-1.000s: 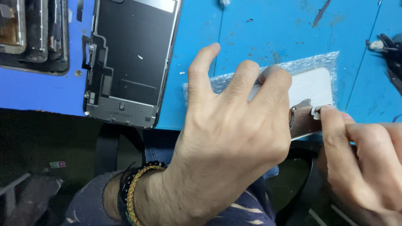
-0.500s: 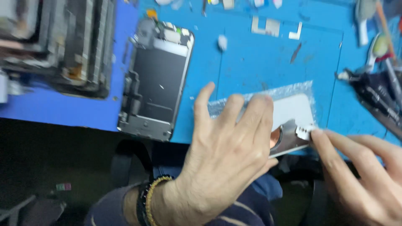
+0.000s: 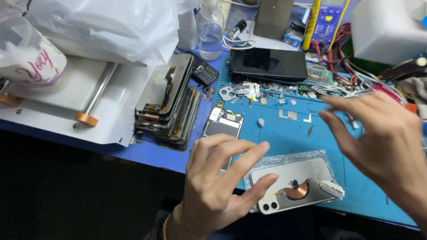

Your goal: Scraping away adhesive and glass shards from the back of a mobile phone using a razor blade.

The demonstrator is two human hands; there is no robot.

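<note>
A silver phone back panel (image 3: 297,184) with a copper coil and two camera holes lies on a piece of bubble wrap (image 3: 289,159) at the near edge of the blue work mat (image 3: 284,133). My left hand (image 3: 220,186) hovers at its left end, fingers spread, one fingertip touching the panel's corner. My right hand (image 3: 382,138) is lifted above the mat to the right, blurred, fingers apart, holding nothing. A phone frame (image 3: 223,124) lies partly hidden behind my left fingers.
A stack of phone screens (image 3: 168,104) sits left of the mat. A dark phone (image 3: 268,64), small metal parts (image 3: 249,91), a clear bottle (image 3: 210,31), a yellow multimeter (image 3: 327,22), cables and a white machine (image 3: 84,93) under a plastic bag fill the back.
The view has tilted up to show the whole bench. My left hand lifted off the back panel and spread. My right hand let go of the panel's edge and rose to the right.
</note>
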